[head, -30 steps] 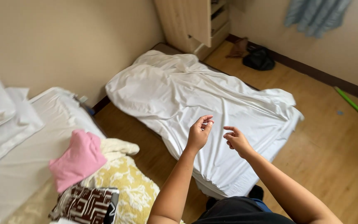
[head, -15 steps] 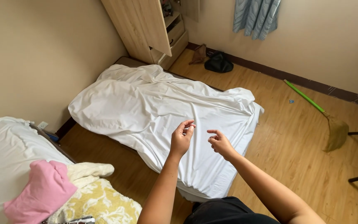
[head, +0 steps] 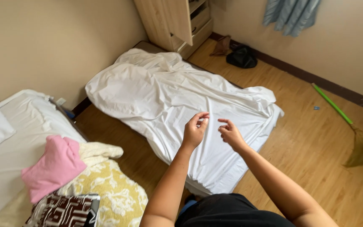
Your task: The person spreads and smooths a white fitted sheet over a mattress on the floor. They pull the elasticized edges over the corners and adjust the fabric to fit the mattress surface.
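Wooden floorboards [head: 316,143] run across this small bedroom, and a floor mattress draped in a rumpled white sheet [head: 181,105] lies on them, stretching from the centre toward twelve o'clock. Both hands hover just above the sheet's near end without touching it. The left hand [head: 195,130] is raised, fingers curled loosely with thumb and fingertips close together, pinching nothing that I can make out. The right hand [head: 231,133], just beside it at three o'clock, is likewise half-curled and empty. At twelve o'clock a wooden wardrobe [head: 177,21] stands with its door ajar, shelves showing; their contents are unclear. At eight o'clock a pink cloth [head: 53,168] lies on a bed [head: 17,134].
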